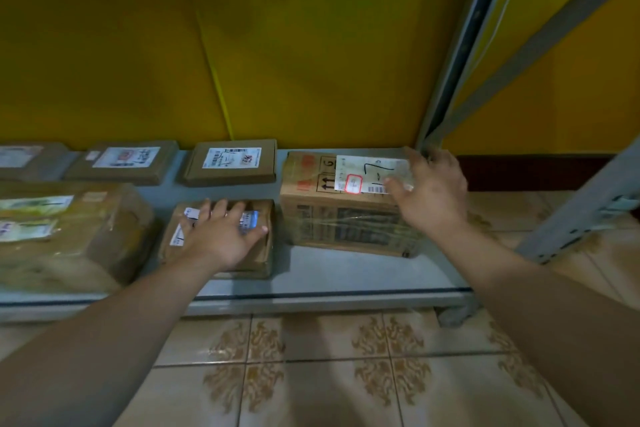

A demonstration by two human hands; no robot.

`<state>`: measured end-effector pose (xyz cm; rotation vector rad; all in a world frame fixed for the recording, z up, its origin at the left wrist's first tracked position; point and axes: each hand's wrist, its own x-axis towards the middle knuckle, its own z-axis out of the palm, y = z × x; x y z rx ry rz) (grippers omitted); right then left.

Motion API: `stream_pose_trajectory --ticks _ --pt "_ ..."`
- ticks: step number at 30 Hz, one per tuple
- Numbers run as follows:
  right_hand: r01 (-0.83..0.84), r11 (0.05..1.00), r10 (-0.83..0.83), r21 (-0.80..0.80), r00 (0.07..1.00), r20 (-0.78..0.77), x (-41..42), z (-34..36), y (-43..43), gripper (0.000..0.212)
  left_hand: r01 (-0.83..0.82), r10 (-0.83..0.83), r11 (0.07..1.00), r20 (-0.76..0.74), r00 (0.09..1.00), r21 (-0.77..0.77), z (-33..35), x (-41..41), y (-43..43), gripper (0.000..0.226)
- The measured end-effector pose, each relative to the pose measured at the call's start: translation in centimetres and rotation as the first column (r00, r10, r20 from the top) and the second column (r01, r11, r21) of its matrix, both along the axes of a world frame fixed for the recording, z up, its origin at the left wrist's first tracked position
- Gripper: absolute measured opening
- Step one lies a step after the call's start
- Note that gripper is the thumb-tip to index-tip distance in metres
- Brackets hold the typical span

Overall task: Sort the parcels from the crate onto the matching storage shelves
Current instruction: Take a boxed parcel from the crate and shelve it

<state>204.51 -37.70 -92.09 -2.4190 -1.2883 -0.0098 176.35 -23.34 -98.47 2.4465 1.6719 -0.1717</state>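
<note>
Head view: left hand [221, 236] lies flat, fingers spread, on the small taped parcel [264, 253], just left of the carton [346, 218] on the shelf [329, 274]. Right hand [429, 191] is spread open at the carton's top right edge, gripping nothing. Carton looks stiff, probably moderate weight, and the tape wrap looks slick. I'd grab both side walls, low.

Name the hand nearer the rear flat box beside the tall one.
Left. The left hand is just in front of the flat box; the right hand, far to its right.
</note>
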Motion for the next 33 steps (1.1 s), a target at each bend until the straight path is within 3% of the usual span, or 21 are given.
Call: stream_pose_trajectory --ticks 2,5,10,21,29,33 --pt "-0.167 0.972 0.191 -0.165 0.971 0.144 -2.1 0.3 1.0 0.085 -0.007 0.008 1.0 0.021 1.0 -0.028 -0.1 0.5 0.4 0.077" --pt "-0.229 0.886 0.325 -0.404 0.927 0.188 -4.0 -1.0 2.5 0.097 -0.008 0.009 0.999 0.021 1.0 -0.045 -0.8 1.2 0.8 0.079" --pt "-0.277 0.914 0.362 -0.296 0.886 0.29 -0.9 -2.2 4.8 0.082 -0.036 0.036 0.999 0.012 0.999 -0.004 -2.3 1.3 0.9 0.081" --pt "-0.288 0.937 0.341 -0.196 0.874 0.347 3.4 -3.2 11.7 0.077 -0.017 0.017 1.0 -0.005 1.0 0.021 -2.6 1.1 1.0 0.08" --pt "-0.349 0.922 0.387 -0.168 0.816 0.43 5.9 -3.8 14.4 0.073 -0.009 0.01 1.0 -0.011 1.0 0.029 -2.7 1.0 1.0 0.08" --pt "-0.301 0.936 0.351 -0.184 0.832 0.43 6.3 -3.8 15.8 0.072 -0.009 0.009 0.999 -0.003 1.0 0.03 -2.8 1.0 1.1 0.08"
